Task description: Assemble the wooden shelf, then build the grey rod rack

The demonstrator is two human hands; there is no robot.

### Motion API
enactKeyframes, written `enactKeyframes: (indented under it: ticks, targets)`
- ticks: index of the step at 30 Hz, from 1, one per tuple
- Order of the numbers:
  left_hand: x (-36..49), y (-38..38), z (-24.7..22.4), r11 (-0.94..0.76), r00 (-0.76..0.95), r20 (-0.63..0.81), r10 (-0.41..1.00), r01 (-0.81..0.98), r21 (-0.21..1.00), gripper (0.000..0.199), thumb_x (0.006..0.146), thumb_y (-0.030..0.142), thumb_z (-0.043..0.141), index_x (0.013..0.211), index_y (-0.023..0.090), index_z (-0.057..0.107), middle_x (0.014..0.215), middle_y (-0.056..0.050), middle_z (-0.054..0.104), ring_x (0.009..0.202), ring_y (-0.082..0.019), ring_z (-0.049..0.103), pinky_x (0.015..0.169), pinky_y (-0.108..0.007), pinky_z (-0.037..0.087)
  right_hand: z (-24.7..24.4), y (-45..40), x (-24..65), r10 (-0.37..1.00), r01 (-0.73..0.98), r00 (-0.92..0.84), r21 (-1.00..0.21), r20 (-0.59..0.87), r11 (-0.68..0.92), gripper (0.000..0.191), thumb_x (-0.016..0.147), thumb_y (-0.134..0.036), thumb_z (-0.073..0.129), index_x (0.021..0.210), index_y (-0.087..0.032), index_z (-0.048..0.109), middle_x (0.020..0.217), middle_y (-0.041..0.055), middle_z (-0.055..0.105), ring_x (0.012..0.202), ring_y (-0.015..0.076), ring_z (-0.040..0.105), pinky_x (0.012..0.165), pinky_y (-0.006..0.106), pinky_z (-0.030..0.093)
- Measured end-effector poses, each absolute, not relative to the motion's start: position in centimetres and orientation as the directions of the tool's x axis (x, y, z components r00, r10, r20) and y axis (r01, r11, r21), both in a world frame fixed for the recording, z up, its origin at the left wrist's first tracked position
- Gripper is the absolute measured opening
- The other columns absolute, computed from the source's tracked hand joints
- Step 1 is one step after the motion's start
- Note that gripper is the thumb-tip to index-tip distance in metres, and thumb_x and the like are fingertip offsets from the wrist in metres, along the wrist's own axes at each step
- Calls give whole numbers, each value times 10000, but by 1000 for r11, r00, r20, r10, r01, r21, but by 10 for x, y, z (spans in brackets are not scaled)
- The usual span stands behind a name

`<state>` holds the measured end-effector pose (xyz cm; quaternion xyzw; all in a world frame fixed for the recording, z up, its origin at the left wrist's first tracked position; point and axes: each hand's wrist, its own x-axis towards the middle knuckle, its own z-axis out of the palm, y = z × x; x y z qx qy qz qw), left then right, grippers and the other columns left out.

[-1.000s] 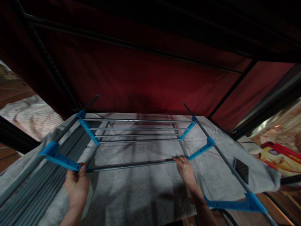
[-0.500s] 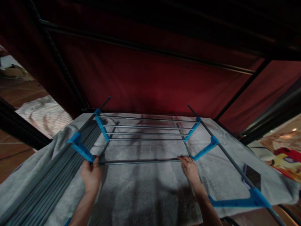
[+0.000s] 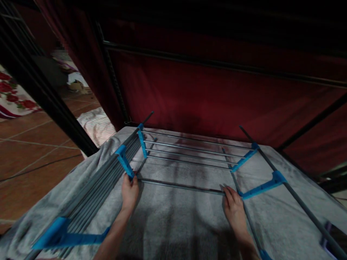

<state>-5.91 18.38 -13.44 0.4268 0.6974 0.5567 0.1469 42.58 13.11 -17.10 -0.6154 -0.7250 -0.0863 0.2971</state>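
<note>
A blue-and-grey rack frame lies on a grey blanket (image 3: 181, 220). A thin grey metal rod (image 3: 181, 186) spans its two sides. My left hand (image 3: 130, 195) is closed around the rod's left end, against the lower end of a blue plastic bracket (image 3: 125, 162). At the other end, my right hand (image 3: 234, 209) grips the rod with bent fingers, beside the right blue bracket (image 3: 261, 189). My fingers partly hide both rod ends, so I cannot tell how they sit in the brackets. Farther off, several rods cross between the far left bracket (image 3: 142, 142) and far right bracket (image 3: 245, 157).
Several grey rods (image 3: 97, 191) lie bundled along the left side. Nearer me is another blue bracket (image 3: 62, 236). A dark flat object with a purple edge (image 3: 334, 238) lies at the right. Red cloth (image 3: 189, 94) hangs behind; a black post (image 3: 48, 79) stands left.
My view has turned to the left, so the frame appears farther right and more of the tiled floor shows. Both hands stay on the same rod.
</note>
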Motion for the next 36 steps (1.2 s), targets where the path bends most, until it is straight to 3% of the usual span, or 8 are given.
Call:
enactKeyframes:
  ticks: [6, 9, 14, 20, 24, 28, 32, 36]
  targets:
    - [-62, 165, -137, 62, -572, 358, 738, 586, 808, 460, 755, 131, 455, 1203, 215, 515, 1174, -99, 512, 1121, -242, 510, 1017, -418, 403, -188, 100, 388, 841, 908, -23, -342, 540, 244, 460, 966, -306, 344, 1413, -258, 444, 1406, 135, 491, 1279, 314, 484, 1006, 512, 458]
    - [-67, 159, -131, 150, -604, 367, 708, 635, 758, 460, 758, 137, 480, 1212, 189, 528, 1252, -145, 481, 1222, -305, 449, 1044, -489, 361, -199, 90, 374, 878, 890, -44, -381, 477, 251, 446, 957, -253, 330, 1372, -269, 494, 1380, 113, 519, 1261, 298, 519, 986, 474, 486]
    - [-68, 160, -119, 332, -704, 300, 643, 610, 719, 418, 756, 188, 546, 1171, 139, 553, 1277, -216, 468, 1194, -392, 449, 958, -579, 377, -204, 91, 369, 884, 883, -97, -371, 457, 288, 445, 925, -214, 353, 1311, -292, 560, 1300, 92, 587, 1205, 293, 578, 952, 451, 507]
    - [-33, 152, -110, 134, -659, 406, 633, 610, 781, 238, 733, 162, 538, 968, 200, 528, 1007, -104, 525, 1061, -306, 489, 968, -525, 390, -201, 95, 370, 890, 880, -89, -383, 447, 281, 424, 904, -227, 371, 1262, -275, 592, 1252, 78, 625, 1157, 285, 608, 939, 437, 503]
    - [3, 146, -89, 23, -618, 456, 641, 609, 793, 140, 802, 196, 510, 939, 215, 487, 968, -84, 515, 995, -275, 503, 918, -500, 421, -198, 96, 367, 886, 872, -78, -400, 457, 283, 412, 907, -229, 357, 1237, -269, 602, 1201, 81, 642, 1127, 289, 618, 916, 444, 508]
    - [38, 158, -43, -200, -506, 541, 671, 579, 790, 144, 852, 187, 484, 987, 236, 495, 1011, -73, 521, 982, -238, 534, 824, -405, 474, -196, 96, 365, 876, 866, -78, -403, 476, 296, 392, 930, -240, 346, 1236, -261, 591, 1203, 90, 637, 1120, 286, 608, 912, 456, 511]
    - [62, 193, 20, -415, -457, 678, 576, 551, 724, 159, 856, 149, 497, 988, 232, 528, 1022, -89, 542, 1010, -236, 544, 808, -377, 479, -195, 97, 364, 871, 860, -83, -406, 485, 308, 365, 940, -226, 367, 1232, -255, 583, 1230, 94, 624, 1134, 269, 585, 943, 451, 499]
    - [68, 252, 78, -498, -438, 739, 512, 549, 671, 214, 819, 67, 524, 991, 190, 554, 1016, -83, 565, 983, -211, 568, 846, -374, 479, -192, 97, 363, 880, 859, -70, -420, 469, 292, 377, 938, -192, 357, 1222, -235, 601, 1224, 97, 619, 1146, 256, 570, 972, 440, 486]
